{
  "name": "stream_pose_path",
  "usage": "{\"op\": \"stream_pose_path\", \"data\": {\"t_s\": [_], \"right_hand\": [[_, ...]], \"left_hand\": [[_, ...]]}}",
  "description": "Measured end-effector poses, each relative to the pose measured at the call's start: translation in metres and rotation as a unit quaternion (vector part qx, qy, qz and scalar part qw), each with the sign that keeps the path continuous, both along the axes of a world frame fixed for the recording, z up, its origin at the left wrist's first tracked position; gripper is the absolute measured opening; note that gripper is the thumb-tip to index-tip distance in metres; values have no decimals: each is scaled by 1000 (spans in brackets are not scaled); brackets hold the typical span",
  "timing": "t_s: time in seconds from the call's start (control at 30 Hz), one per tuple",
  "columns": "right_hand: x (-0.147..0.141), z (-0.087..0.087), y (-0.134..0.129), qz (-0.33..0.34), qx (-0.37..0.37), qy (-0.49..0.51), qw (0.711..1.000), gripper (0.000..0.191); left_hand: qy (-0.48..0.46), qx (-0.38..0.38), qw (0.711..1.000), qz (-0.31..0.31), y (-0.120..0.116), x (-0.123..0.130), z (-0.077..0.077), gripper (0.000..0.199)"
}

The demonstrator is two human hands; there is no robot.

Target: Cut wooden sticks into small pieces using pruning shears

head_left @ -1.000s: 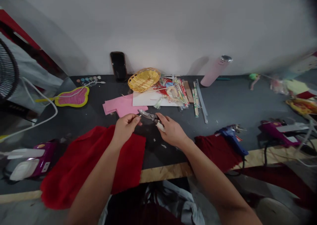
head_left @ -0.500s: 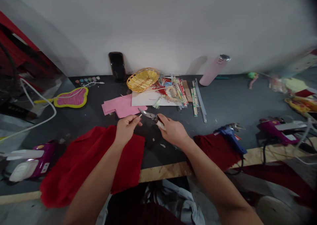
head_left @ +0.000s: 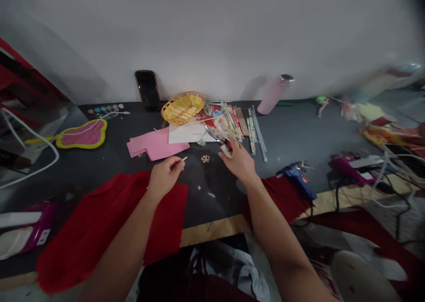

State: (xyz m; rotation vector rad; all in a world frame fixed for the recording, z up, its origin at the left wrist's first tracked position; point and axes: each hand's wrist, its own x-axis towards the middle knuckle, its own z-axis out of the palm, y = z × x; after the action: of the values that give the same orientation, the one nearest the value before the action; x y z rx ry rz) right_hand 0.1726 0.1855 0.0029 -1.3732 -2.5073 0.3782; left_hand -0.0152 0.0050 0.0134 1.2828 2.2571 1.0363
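Note:
My left hand (head_left: 165, 176) is shut on a thin white stick (head_left: 181, 160), whose tip pokes out past my fingers. My right hand (head_left: 237, 161) grips a pair of metal snips (head_left: 217, 136) with white handles, their jaws reaching over a pile of craft sticks and paper. A small heap of tan beads (head_left: 205, 159) lies on the dark tabletop (head_left: 206, 178) between my hands. Neither hand touches the beads. Part of the snips' handle is hidden by my right hand.
Pink paper (head_left: 156, 145) and a white sheet (head_left: 189, 133) lie by a woven yellow basket (head_left: 182, 108). Red cloth (head_left: 109, 218) spreads below my left hand. A blue glue gun (head_left: 295, 176) lies to the right. A phone (head_left: 148, 90) and pink bottle (head_left: 274, 94) stand at the wall.
My right hand has moved right and farther back with the snips, away from my left hand. The snips no longer sit beside the stick. The view has shifted slightly left.

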Motion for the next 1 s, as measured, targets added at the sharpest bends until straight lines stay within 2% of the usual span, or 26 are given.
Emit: {"op": "stream_pose_path", "data": {"t_s": [0.17,0.27,0.33,0.43,0.53,0.63,0.7,0.83,1.0], "right_hand": [[6,0,2,-25,13,-74,997,64],[6,2,4,27,44,-81,995,61],[2,8,14,69,48,-72,994,47],[-12,24,43,81,47,-55,994,30],[-37,42,79,69,51,-36,996,32],[-67,49,113,54,57,-28,997,35],[-87,46,133,47,57,-30,997,35],[-118,28,166,31,44,-49,997,33],[-138,10,188,17,7,-92,996,30]], "left_hand": [[83,-49,995,-9,1,-1,-6,27],[88,-49,995,-13,1,-2,-8,27],[88,-47,995,-15,1,-2,-8,28],[90,-46,995,-26,1,1,-8,27],[91,-54,994,-36,1,5,-8,27],[92,-63,993,-49,1,7,-7,25],[88,-58,993,-58,2,8,-6,24],[74,-56,994,-60,3,8,-4,24],[58,-52,995,-56,2,5,-7,24]]}}
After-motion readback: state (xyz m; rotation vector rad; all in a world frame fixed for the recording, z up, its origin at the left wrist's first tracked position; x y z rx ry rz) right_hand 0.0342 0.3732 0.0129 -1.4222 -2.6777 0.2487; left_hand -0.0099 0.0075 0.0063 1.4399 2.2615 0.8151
